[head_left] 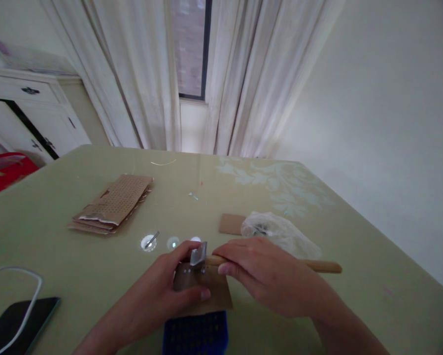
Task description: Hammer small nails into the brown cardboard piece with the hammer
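Note:
In my right hand (pixel 267 276) is a hammer (pixel 323 266), its wooden handle pointing off to the right and its metal head resting at or just over a piece of cardboard (pixel 219 296). Small shiny studs show on the cardboard beside the head. My left hand (pixel 162 288) grips that piece, thumb lying across its face and fingers at the far edge, partly hidden. Beneath the cardboard's near edge a blue plastic basket with holes (pixel 195 335) shows at the bottom of the view.
A stack of perforated cardboard sheets (pixel 121 199) lies at the left. Ahead are a small round dish with a metal pin (pixel 149 242), a clear plastic bag (pixel 280 231) and a cardboard scrap (pixel 230 224). A dark tablet or phone (pixel 21 323) with a white cable (pixel 36 291) lies left.

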Demonstrator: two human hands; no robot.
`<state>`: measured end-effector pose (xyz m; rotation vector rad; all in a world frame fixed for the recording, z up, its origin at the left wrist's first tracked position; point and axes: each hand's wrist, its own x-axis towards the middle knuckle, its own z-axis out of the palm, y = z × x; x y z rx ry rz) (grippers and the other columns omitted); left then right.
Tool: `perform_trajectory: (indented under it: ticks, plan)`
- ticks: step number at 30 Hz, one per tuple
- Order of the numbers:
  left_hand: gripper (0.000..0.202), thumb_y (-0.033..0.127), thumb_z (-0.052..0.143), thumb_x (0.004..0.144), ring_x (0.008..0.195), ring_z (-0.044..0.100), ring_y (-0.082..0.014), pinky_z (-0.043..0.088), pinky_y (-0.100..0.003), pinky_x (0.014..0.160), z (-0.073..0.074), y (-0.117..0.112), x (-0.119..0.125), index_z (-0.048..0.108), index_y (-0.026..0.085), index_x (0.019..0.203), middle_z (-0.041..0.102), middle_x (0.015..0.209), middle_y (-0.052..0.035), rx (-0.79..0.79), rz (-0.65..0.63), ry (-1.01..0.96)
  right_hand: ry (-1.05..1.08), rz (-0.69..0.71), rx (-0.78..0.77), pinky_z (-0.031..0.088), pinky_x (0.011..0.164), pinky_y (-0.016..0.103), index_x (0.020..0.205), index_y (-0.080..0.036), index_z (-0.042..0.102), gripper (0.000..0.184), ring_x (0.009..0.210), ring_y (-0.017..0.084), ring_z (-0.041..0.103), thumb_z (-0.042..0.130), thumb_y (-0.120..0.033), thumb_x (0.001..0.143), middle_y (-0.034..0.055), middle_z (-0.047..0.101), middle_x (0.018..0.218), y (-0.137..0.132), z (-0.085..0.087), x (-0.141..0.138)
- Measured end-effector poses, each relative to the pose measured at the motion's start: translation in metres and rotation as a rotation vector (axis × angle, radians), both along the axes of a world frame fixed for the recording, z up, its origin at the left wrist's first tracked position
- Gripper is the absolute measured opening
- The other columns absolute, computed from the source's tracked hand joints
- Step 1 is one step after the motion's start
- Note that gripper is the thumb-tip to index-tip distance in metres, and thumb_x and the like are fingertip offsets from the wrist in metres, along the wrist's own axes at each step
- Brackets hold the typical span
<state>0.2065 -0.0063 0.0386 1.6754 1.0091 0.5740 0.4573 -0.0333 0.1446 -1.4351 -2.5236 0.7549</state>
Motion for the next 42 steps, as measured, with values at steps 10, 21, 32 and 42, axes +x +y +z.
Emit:
perform_trajectory:
  ticks: [10,21,32,42]
  plan:
    - [0.035,0.048,0.057,0.097,0.091,0.081,-0.0321,0.059,-0.041,0.082,-0.008,0.053,-0.047,0.079,0.022,0.104,0.085,0.097,-0.0097,0.276,0.433,0.562,0.023,-0.079,0.120,0.049,0.092,0.040,0.126,-0.022,0.078,0.029,0.104,0.027,0.072,0.052,-0.032,0.117,0.0075,0.082,0.117,0.001,0.011,0.022]
    - [0.025,0.038,0.058,0.097,0.102,0.081,-0.0310,0.055,-0.039,0.084,-0.034,0.068,-0.056,0.076,0.021,0.104,0.085,0.106,-0.0109,0.269,0.427,0.828,0.003,-0.087,0.107,0.049,0.093,0.042,0.116,-0.020,0.079,0.028,0.106,0.029,0.073,0.053,-0.031,0.117,0.0086,0.082,0.117,0.002,0.009,0.019]
    - [0.022,0.033,0.052,0.100,0.104,0.079,-0.0307,0.055,-0.037,0.088,-0.048,0.070,-0.054,0.070,0.020,0.103,0.084,0.107,-0.0120,0.293,0.405,0.838,-0.018,-0.076,0.103,0.051,0.095,0.044,0.131,-0.019,0.079,0.031,0.108,0.030,0.074,0.054,-0.031,0.117,0.0095,0.082,0.118,0.002,0.009,0.019]
    - [0.019,0.029,0.048,0.102,0.106,0.075,-0.0311,0.052,-0.039,0.093,-0.054,0.066,-0.055,0.065,0.021,0.096,0.079,0.106,-0.0134,0.382,0.342,0.876,-0.014,-0.060,0.140,0.051,0.096,0.042,0.130,-0.020,0.079,0.031,0.109,0.029,0.074,0.053,-0.032,0.117,0.0096,0.083,0.123,0.001,0.006,0.019]
